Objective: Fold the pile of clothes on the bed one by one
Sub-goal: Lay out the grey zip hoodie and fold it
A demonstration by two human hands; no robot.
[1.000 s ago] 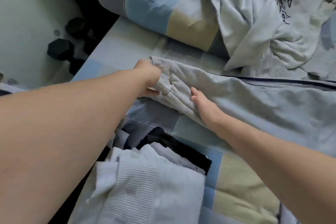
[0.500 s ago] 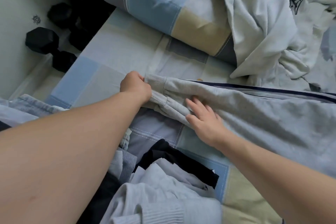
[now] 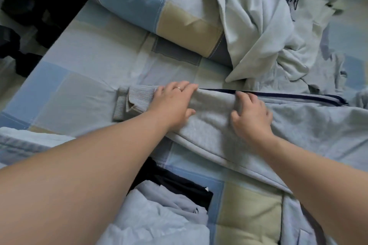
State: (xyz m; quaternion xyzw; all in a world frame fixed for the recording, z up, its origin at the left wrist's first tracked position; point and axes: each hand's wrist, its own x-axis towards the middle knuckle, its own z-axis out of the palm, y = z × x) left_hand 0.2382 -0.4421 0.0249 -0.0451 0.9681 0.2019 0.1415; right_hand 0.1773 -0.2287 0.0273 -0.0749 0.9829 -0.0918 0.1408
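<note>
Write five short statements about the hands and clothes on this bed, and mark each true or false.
1. The left hand lies flat on the grey garment. True.
2. The right hand wears the ring. False: the ring is on the left hand.
3. The garment's ribbed cuff lies to the right of both hands. False: it lies left of the left hand.
4. A dark stripe runs along the garment's far edge. True.
5. The crumpled pale clothes lie beyond the hands. True.
</note>
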